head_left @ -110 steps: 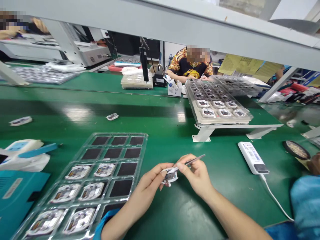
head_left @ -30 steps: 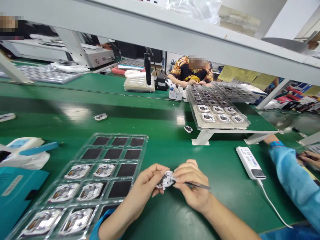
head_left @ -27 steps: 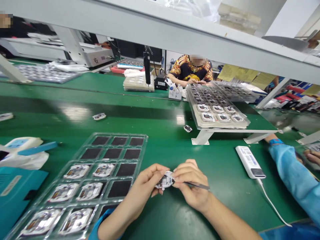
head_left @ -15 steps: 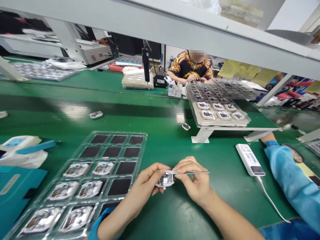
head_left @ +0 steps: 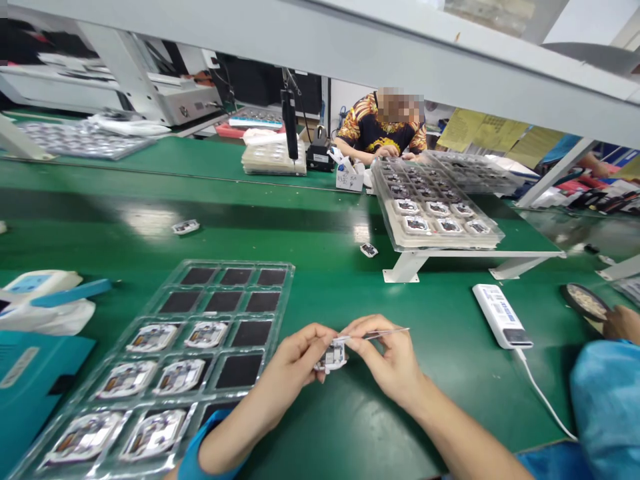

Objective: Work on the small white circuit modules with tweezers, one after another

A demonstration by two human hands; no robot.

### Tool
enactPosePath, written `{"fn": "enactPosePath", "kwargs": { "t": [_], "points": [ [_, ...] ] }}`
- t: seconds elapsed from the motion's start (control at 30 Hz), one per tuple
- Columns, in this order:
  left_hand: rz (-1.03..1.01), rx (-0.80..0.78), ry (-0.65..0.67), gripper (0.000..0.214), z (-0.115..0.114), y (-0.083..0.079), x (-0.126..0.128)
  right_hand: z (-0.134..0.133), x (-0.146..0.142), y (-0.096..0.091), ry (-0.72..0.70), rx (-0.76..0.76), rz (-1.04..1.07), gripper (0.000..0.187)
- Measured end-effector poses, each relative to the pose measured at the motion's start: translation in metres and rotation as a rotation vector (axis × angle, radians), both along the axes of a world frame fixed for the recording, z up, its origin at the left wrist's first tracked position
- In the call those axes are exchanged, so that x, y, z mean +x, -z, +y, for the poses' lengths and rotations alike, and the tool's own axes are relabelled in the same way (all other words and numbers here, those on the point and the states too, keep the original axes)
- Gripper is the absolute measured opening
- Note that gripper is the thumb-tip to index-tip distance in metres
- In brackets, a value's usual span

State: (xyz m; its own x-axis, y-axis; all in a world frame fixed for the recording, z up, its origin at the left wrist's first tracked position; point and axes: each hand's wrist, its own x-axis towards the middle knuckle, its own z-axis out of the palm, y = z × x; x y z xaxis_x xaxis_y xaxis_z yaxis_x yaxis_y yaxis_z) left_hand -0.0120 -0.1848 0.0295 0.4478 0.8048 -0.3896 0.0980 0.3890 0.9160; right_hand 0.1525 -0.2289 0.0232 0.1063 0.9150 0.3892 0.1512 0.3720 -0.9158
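My left hand (head_left: 301, 357) is closed on a small electronic module (head_left: 332, 358) with a white frame, held tilted above the green table. My right hand (head_left: 383, 353) is closed too, with thin metal tweezers (head_left: 385, 332) lying across its fingers and pointing right. Its thumb and fingertips meet at the module's upper edge; what they do there is too small to make out. Left of my hands lies a clear plastic tray (head_left: 287, 293) with dark-lined pockets. Several similar modules (head_left: 180, 378) sit in its nearer pockets.
A raised stand (head_left: 407, 267) bears stacked trays of modules (head_left: 450, 227). A white box with a cable (head_left: 500, 317) lies to the right, near a co-worker's sleeve (head_left: 607, 400) and a round dish (head_left: 585, 301). Loose modules (head_left: 369, 250) lie ahead. Another person (head_left: 383, 133) sits opposite.
The co-worker's arm at right has drawn back from beside the stand to near the round dish. My hands stay together on the module; the tweezers have tilted slightly upward.
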Motion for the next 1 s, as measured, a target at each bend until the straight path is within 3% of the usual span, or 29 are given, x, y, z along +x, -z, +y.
{"fn": "enactPosePath", "kwargs": {
  "t": [0.17,0.6,0.83,1.0],
  "points": [
    [0.008,-0.010,-0.015,0.039,0.0010,0.0006,0.0000,0.0021,0.0013,0.0038,-0.010,-0.091,0.118,0.007],
    [-0.019,-0.009,-0.041,0.039,0.0002,-0.0002,0.0007,-0.0007,-0.0011,0.0029,0.049,0.118,-0.126,0.006],
    [-0.039,-0.005,0.009,0.032,0.0000,-0.0009,-0.0037,0.0012,-0.0034,0.0018,0.092,0.063,0.042,0.005],
    [-0.038,0.007,0.013,0.032,-0.0011,-0.0023,-0.0037,0.0007,-0.0044,0.0044,0.110,0.084,-0.013,0.006]
  ]
}}
